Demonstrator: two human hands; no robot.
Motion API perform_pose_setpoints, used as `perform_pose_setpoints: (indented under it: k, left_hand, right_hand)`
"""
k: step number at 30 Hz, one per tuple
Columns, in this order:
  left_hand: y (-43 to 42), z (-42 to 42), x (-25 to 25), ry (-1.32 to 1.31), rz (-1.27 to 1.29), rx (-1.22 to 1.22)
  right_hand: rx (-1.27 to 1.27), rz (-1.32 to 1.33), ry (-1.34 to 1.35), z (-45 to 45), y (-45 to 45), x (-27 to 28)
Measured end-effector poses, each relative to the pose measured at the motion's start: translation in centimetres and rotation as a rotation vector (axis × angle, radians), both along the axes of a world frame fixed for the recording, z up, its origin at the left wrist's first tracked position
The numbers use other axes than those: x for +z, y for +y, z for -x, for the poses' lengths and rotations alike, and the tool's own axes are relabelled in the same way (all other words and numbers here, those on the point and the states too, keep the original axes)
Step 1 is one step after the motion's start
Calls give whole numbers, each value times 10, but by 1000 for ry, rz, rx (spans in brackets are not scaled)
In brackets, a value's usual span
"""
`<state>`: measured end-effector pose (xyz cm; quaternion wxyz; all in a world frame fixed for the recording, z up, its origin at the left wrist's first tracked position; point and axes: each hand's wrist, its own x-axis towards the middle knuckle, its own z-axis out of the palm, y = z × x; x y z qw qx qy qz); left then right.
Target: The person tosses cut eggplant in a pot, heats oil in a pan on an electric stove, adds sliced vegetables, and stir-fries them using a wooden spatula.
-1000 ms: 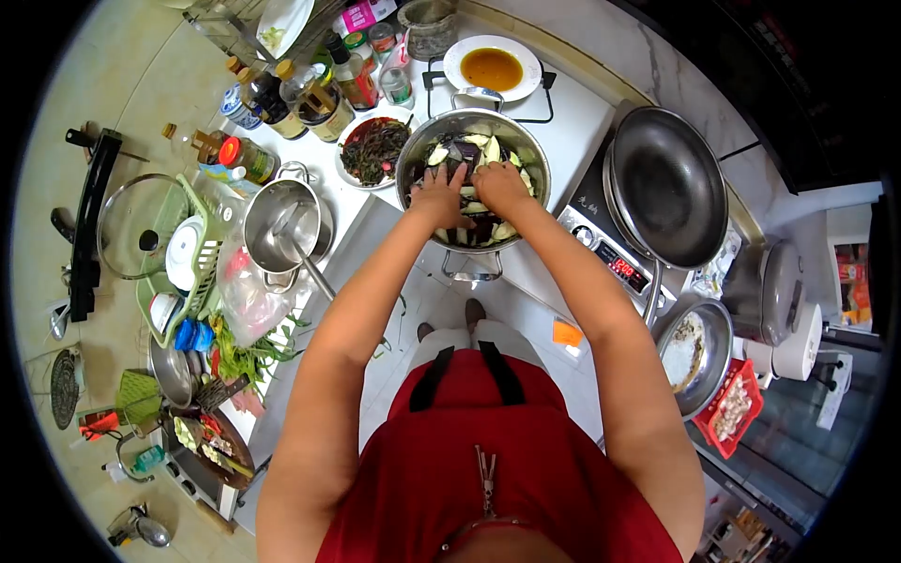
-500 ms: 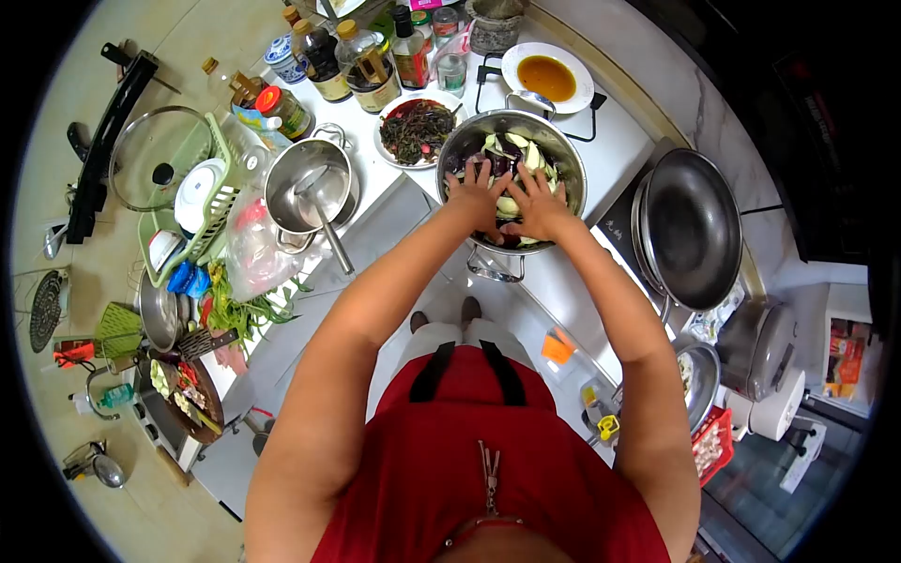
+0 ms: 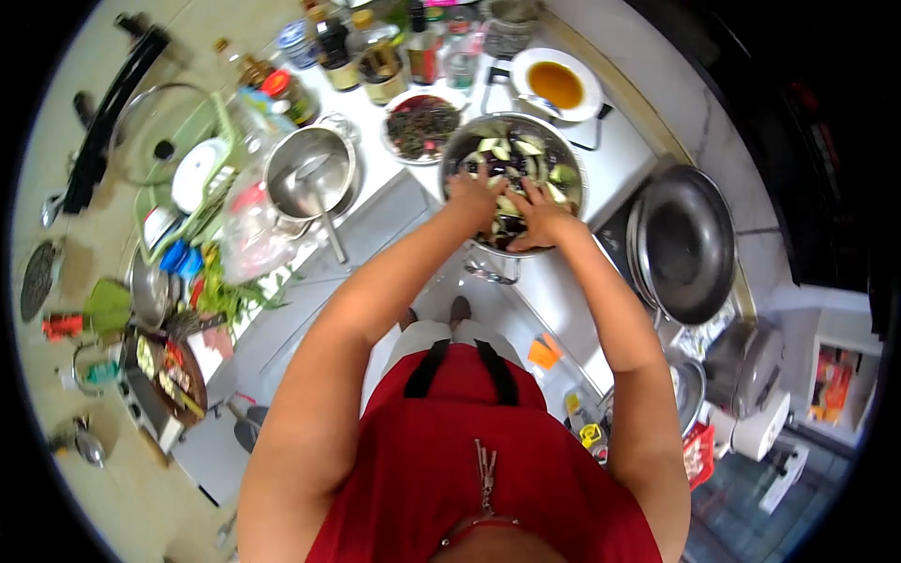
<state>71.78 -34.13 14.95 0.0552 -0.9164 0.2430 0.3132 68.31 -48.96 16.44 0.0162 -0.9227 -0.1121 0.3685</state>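
Note:
A steel pot (image 3: 580,174) with two loop handles holds cut eggplant pieces (image 3: 497,150), dark purple and pale green-white. Both my hands reach into it over the near half of the pieces. My left hand (image 3: 476,200) is palm down, its fingers apart and their tips among the eggplant. Beside it, my right hand (image 3: 542,218) also lies palm down with fingers spread on the pieces. Neither hand is closed round anything visible, though some fingertips are blurred or hidden.
Left of the pot are a plate of dark food (image 3: 422,127) and a steel saucepan (image 3: 282,174) with a ladle. Behind stand several bottles (image 3: 380,70) and a plate of brown sauce (image 3: 556,84). A dark wok (image 3: 690,244) sits to the right.
The eggplant pieces have shifted in the pot, with more dark pieces showing. My hands stay in the pot, fingers slightly lower among the pieces. The whole view has tilted a little.

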Motion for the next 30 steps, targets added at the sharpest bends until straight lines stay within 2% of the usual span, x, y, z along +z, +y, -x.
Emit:
perform_pose_setpoints:
  k: [2,4,6,7,9,10,12,13,14,16,17,19,20,23,26,28,30]
  left_hand:
    - [-2,6,-28,-98,34,30]
    - [-8,0,-51,-70,85,63]
    - [-9,-2,-43,-48,216,196]
    - [-3,7,-33,-87,240,187]
    - [5,22,1,-169,261,187]
    - [9,32,8,-196,258,201]
    - [15,48,0,-330,330,207]
    - [23,57,9,-312,349,178]
    - [30,71,10,-406,405,104]
    - [40,85,9,-330,552,90]
    - [49,97,12,-359,721,90]
    - [72,120,25,-405,988,113]
    - [86,131,26,-397,1011,148]
    - [121,162,15,-404,1076,233]
    - [172,202,9,-350,984,367]
    - [212,233,-12,-425,1038,433]
    - [255,267,-20,-313,999,652]
  right_hand:
    - [-83,-31,-72,4,9,-4]
    - [-46,6,-133,-3,11,-39]
    - [-8,-13,-189,-5,11,-44]
    - [14,-56,-183,-4,10,-41]
    - [34,-133,-107,-12,4,-21]
    - [62,-172,-131,-6,10,9]
    - [107,-310,-391,-4,9,24]
    - [83,-380,-478,-4,13,21]
    - [54,-448,-557,-3,13,15]
    - [266,-389,-436,-5,3,0]
    - [306,-235,-277,-6,3,2]
    - [217,-425,-497,-2,15,17]
    - [154,-475,-605,3,23,24]
    - [237,-456,-597,5,25,25]
    - [207,-472,-667,29,56,55]
    - [260,-576,-694,46,79,81]
    - [219,-630,-743,58,98,86]
